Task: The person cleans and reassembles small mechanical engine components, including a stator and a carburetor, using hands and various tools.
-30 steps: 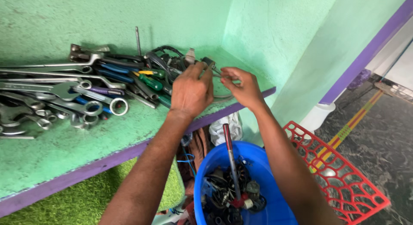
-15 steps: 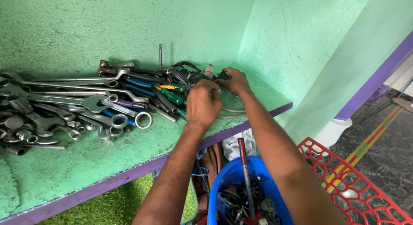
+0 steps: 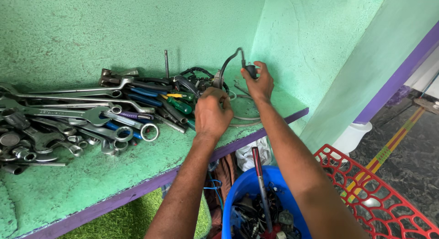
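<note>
My right hand [image 3: 259, 82] is raised over the back right corner of the green shelf [image 3: 91, 184], pinching the black end of a dark cable [image 3: 228, 63] that arches up and left. My left hand [image 3: 211, 112] is closed on the lower part of the same cable, beside the tangle of wires [image 3: 196, 76]. A thin grey wire loop [image 3: 244, 115] lies on the shelf under both hands. Just left of my left hand lie green-handled screwdrivers [image 3: 178, 104] and blue-handled pliers [image 3: 141, 91].
Several steel wrenches [image 3: 59, 124] are spread over the left of the shelf. Below the purple shelf edge [image 3: 238, 145] stands a blue bucket [image 3: 249, 193] full of tools, with a red plastic basket [image 3: 379, 193] to its right. Green walls close the corner.
My right hand has lifted from the shelf and pulled the black cable end upward, so the cable now arches in the air. My left hand has stayed low near the tangle.
</note>
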